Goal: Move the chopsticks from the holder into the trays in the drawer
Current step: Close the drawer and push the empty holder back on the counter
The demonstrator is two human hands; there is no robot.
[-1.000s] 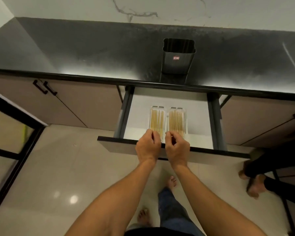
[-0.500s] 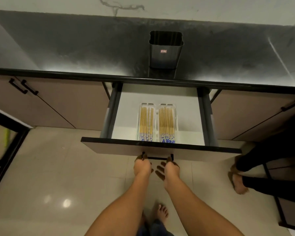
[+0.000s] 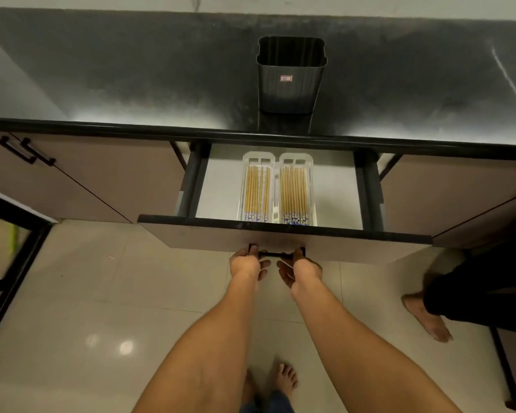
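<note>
The drawer [image 3: 221, 234] stands pulled out below the dark countertop. Inside it two clear trays lie side by side, the left tray [image 3: 255, 158] and the right tray [image 3: 295, 158], each filled with several bamboo chopsticks [image 3: 294, 195] with blue-patterned ends. The dark ribbed holder [image 3: 291, 76] stands on the counter behind the drawer and looks empty. My left hand [image 3: 248, 265] and my right hand [image 3: 303, 268] both grip the black drawer handle [image 3: 276, 255] from below, one at each end.
The dark countertop [image 3: 131, 79] runs across the view with closed cabinet doors [image 3: 81, 177] on both sides. Another person's bare feet and dark trouser legs [image 3: 429, 314] stand at the right on the glossy tiled floor. A black-framed glass door [image 3: 9, 263] is at the left.
My hands left the trays, dropped below the drawer front and took hold of the handle. The chopsticks stay in the trays.
</note>
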